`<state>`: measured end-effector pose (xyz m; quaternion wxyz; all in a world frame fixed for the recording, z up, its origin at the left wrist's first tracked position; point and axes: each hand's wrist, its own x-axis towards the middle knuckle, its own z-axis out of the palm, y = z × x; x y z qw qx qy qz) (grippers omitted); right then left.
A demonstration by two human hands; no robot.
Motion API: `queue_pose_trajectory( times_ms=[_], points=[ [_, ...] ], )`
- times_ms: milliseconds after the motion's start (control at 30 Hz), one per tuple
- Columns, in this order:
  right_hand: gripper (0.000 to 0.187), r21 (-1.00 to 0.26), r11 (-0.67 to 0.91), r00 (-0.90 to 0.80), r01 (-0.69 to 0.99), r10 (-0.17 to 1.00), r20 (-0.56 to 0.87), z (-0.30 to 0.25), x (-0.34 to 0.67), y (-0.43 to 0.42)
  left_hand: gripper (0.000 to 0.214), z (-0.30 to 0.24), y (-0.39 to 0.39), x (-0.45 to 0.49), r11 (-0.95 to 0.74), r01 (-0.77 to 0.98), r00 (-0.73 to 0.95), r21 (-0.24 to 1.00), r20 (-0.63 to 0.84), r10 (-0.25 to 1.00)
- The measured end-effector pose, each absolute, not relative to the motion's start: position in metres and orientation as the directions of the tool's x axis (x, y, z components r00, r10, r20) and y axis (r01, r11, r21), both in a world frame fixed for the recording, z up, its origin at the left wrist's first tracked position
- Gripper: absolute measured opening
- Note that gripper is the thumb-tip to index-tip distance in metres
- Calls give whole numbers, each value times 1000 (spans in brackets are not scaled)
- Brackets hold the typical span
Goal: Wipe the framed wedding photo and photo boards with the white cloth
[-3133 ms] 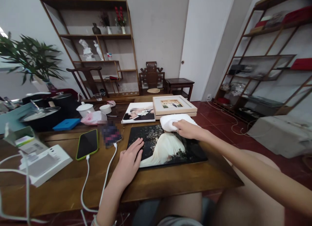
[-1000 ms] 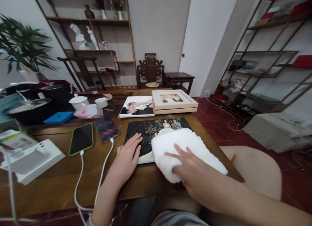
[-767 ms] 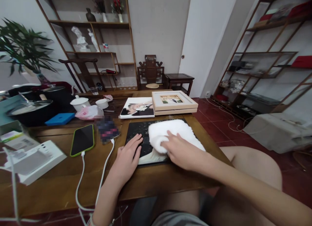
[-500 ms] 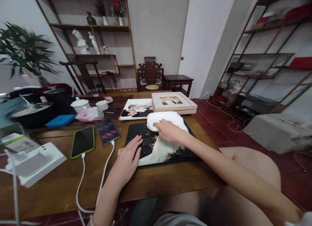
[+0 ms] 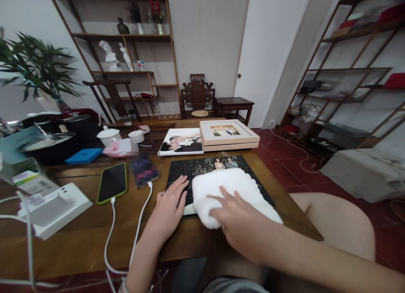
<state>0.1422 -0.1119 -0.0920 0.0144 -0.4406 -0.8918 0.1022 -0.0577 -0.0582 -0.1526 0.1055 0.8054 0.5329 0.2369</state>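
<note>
A dark photo panel (image 5: 182, 170) lies flat on the wooden table, showing two people near its far edge. Spread over much of its near part is a fluffy white towel (image 5: 234, 185), which hides the picture beneath. My right hand (image 5: 236, 219) grips the towel's folded near-left part, with some fingers stretched across the top. My left hand (image 5: 171, 206) rests flat on the panel's left edge, fingers extended and holding nothing.
Beyond the panel lie a white-edged photo print (image 5: 182, 142) and stacked light wooden frames (image 5: 229, 135). On the left are a green-cased phone (image 5: 112, 183) with a white cable (image 5: 109, 238), an open white box (image 5: 60, 211), a blue box (image 5: 84, 156) and a lidded white cup (image 5: 108, 135).
My right hand has drawn the towel from the panel's far side toward me, uncovering the pictured people. My left hand stays on the panel's left edge.
</note>
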Motion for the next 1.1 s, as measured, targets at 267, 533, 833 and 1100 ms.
queue_pose_trajectory(
  times_ms=[267, 533, 833, 1100],
  points=[
    [36, -110, 480, -487, 870, 873, -41, -73, 111, -19, 36, -153, -58, -58, -426, 801, 325, 421, 292, 900],
    [42, -60, 532, -534, 845, 846, -13, -92, 110, -56, 37, -151, -59, -57, -402, 810, 317, 426, 259, 912],
    [42, -217, 516, -556, 829, 804, -211, -99, 158, -137, 38, -154, -57, -57, -414, 816, 326, 404, 270, 906],
    [36, -56, 295, -298, 954, 952, -72, -88, 183, -56, 37, -152, -60, -57, -389, 821, 310, 419, 245, 919]
  ],
)
